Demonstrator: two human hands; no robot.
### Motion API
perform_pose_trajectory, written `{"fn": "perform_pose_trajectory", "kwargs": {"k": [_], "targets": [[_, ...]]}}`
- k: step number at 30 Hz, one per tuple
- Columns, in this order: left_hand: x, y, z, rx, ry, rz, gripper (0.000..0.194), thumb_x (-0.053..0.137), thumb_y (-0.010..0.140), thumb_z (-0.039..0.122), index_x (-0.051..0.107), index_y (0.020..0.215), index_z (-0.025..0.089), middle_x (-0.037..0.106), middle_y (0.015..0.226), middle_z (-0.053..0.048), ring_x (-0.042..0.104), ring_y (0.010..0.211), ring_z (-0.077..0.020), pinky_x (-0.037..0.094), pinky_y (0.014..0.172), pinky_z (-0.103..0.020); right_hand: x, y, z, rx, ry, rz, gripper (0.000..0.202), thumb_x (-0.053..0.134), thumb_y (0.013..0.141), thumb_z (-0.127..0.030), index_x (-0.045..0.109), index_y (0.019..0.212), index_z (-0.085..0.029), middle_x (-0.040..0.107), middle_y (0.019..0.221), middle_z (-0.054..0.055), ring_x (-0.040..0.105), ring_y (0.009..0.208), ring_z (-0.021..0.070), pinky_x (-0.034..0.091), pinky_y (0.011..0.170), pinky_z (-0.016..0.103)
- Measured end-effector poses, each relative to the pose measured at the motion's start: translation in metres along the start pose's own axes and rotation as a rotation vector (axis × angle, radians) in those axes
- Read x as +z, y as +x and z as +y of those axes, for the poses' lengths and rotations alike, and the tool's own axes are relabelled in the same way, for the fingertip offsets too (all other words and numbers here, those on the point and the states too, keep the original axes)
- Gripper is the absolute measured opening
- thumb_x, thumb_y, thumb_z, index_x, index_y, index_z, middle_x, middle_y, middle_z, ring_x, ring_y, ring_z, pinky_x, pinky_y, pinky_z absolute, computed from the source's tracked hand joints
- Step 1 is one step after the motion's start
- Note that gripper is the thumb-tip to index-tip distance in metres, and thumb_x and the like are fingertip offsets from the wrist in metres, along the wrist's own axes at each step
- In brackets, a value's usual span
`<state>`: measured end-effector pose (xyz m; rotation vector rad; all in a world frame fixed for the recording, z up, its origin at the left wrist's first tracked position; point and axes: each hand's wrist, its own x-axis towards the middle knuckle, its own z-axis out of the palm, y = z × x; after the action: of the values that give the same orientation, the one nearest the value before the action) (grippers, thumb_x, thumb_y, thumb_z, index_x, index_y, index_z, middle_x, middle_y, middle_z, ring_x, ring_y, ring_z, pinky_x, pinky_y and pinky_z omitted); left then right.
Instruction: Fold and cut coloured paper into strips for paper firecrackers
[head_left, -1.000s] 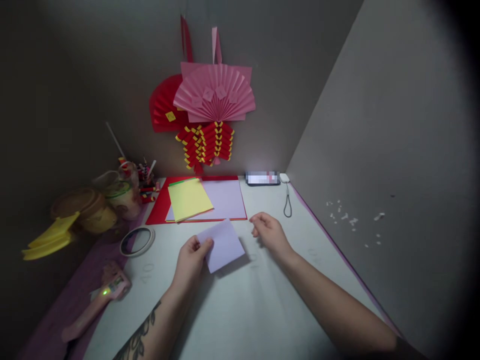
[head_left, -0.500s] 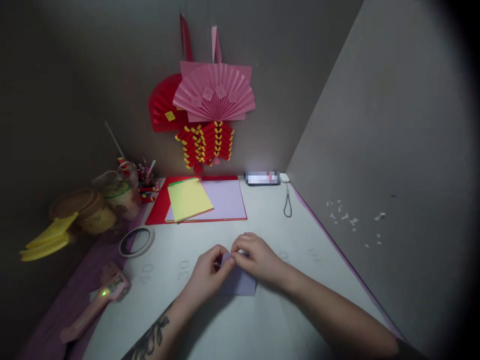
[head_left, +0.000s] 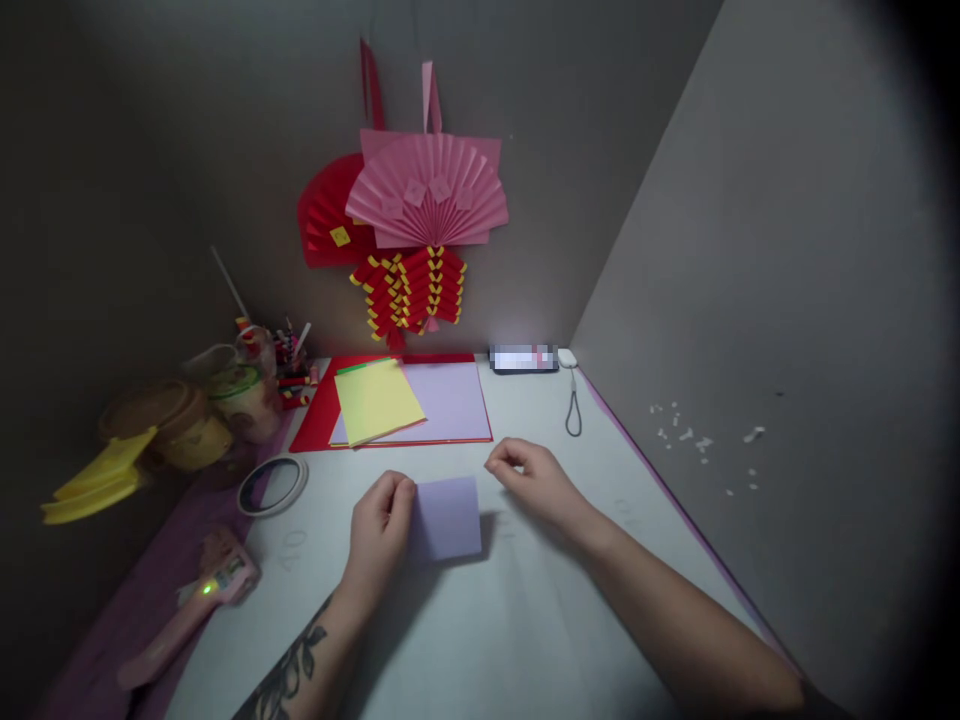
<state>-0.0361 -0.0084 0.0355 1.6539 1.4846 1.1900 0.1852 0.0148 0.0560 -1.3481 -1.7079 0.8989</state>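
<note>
A small lavender paper square is held at its left edge by my left hand, thumb pressed against curled fingers. The paper is raised a little, with its shadow falling on the white table surface at its right. To the right of the paper and apart from it is my right hand. Its thumb and forefinger are pinched together, and whatever may be between the tips is too small to make out.
Behind my hands lie a lavender sheet, a yellow sheet and red paper. At the left are a tape roll, a pink glue gun and cups. A phone stands at the back; paper fans hang above.
My hands have parted: the right has let go of the paper and moved up and right. My left hand has shifted left with the paper, which now shows more fully.
</note>
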Motion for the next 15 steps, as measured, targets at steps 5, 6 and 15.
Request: {"fn": "perform_pose_trajectory", "kwargs": {"k": [5,6,15], "targets": [[0.008,-0.007,0.000,0.054,0.030,-0.136,0.028,0.045,0.089,0.036,0.051,0.067,0.020,0.049,0.062,0.001,0.046,0.060,-0.0145,0.033,0.059,-0.025,0.008,-0.009,-0.010,-0.181,-0.073,0.006,0.006,0.059,0.076,-0.019,0.061,0.081,-0.021,0.065,0.097,0.005,0.058,0.095,0.0199,0.042,0.085,0.033],[0.011,-0.010,0.001,0.098,0.041,-0.186,0.026,0.046,0.088,0.034,0.052,0.068,0.020,0.051,0.064,0.001,0.047,0.061,-0.0148,0.034,0.060,-0.025,0.012,-0.013,-0.013,-0.235,-0.113,-0.045,0.009,0.058,0.076,-0.016,0.062,0.083,-0.021,0.065,0.096,0.004,0.058,0.095,0.0196,0.041,0.086,0.033],[0.012,-0.019,0.008,0.240,-0.007,-0.344,0.021,0.048,0.087,0.029,0.058,0.071,0.021,0.058,0.068,-0.003,0.053,0.065,-0.0164,0.038,0.063,-0.026,0.027,-0.028,-0.025,-0.309,-0.255,-0.236,0.014,0.051,0.075,-0.008,0.058,0.071,-0.019,0.061,0.072,0.000,0.055,0.072,0.0150,0.039,0.071,0.027]]}}
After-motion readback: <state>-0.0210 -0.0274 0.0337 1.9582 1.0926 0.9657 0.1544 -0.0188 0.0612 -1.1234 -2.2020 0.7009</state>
